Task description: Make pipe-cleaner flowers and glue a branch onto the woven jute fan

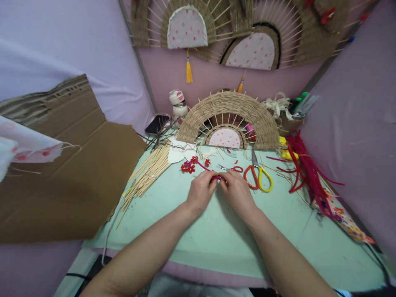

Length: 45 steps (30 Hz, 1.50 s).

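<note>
In the middle of the frame the left hand [201, 190] and right hand [238, 192] meet fingertip to fingertip, both pinching a short pink pipe cleaner piece [216, 177] low over the green mat [216, 239]. Just above it lie small red flowers [189, 166] and little red-handled snips [231, 168], with red-and-yellow scissors [258, 176] to the right. Farther out are bamboo sticks [148, 173] at centre left, a woven half-round fan [232, 113] behind, and loose red pipe cleaners [305, 171] at right.
</note>
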Each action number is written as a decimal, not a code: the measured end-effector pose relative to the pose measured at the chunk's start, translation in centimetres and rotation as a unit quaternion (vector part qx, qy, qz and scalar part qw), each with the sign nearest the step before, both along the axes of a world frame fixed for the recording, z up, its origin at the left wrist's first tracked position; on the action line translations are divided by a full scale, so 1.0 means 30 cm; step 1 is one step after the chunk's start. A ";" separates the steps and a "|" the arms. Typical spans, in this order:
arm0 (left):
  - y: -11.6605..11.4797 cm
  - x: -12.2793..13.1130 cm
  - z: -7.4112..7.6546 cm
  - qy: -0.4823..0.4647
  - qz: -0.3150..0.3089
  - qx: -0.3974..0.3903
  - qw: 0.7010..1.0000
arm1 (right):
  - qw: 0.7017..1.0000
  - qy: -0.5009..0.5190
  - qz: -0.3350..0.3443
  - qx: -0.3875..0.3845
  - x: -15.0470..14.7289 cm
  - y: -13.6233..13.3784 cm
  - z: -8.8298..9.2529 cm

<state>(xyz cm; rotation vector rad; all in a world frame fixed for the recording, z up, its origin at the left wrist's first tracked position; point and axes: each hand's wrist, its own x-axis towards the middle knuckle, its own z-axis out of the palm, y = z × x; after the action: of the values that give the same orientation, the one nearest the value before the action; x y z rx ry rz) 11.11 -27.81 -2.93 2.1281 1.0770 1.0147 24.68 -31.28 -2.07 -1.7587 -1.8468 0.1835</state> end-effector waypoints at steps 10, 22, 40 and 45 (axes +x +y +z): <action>0.017 -0.002 -0.009 -0.074 0.026 -0.078 0.994 | 0.988 0.157 0.005 0.005 0.005 0.011 0.005; 0.018 0.001 0.008 -0.135 0.048 -0.107 0.984 | 0.933 0.359 0.017 -0.006 -0.017 0.025 -0.004; 0.024 0.004 0.009 -0.111 0.059 -0.079 0.989 | 0.787 0.609 -0.093 -0.043 -0.042 0.038 -0.006; 0.025 0.009 -0.003 -0.090 0.059 -0.052 0.993 | 0.767 0.630 -0.117 -0.040 -0.049 0.041 -0.019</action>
<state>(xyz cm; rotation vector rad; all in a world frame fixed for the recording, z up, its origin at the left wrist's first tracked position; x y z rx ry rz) 11.37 -27.05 -3.02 1.8702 1.1523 1.1551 23.22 -30.05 -2.64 -1.2647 -0.6143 1.0533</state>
